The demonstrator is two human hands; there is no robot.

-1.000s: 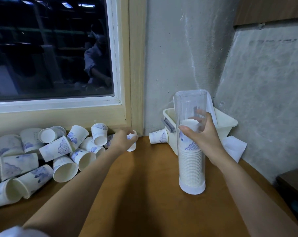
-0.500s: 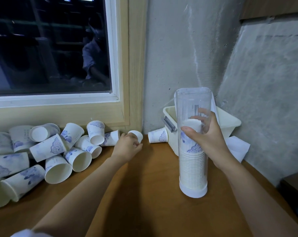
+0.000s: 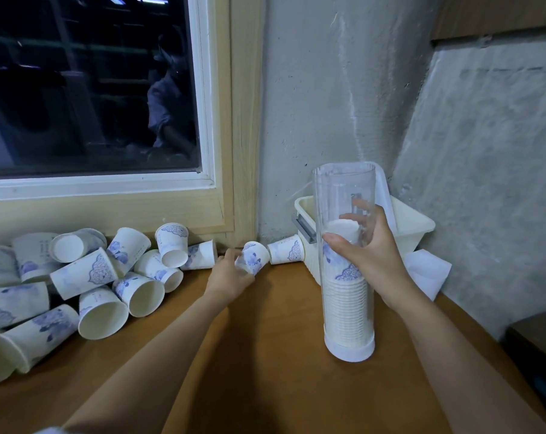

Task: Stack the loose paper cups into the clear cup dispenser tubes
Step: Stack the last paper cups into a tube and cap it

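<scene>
Behind tube [image 3: 343, 189], bin [image 3: 417, 225] (1 cup [image 3: 285, 252] beside)

You are holding your left arm [image 3: 158, 349] stretched forward from the lower edge of the view, the bare forearm long and the wrist straight. Your left hand [image 3: 231, 277] is lying knuckles up, its fingers curling round a paper cup [image 3: 253, 256] that is tipped on its side. Your right arm [image 3: 437, 346] is angling up and inward from the lower right corner. Your right hand [image 3: 373, 258] is gripping the clear tube [image 3: 343, 189] near mid-height, with the thumb [image 3: 334, 239] crossing the near face and the fingers showing through the far wall. Your two hands are staying well apart.
</scene>
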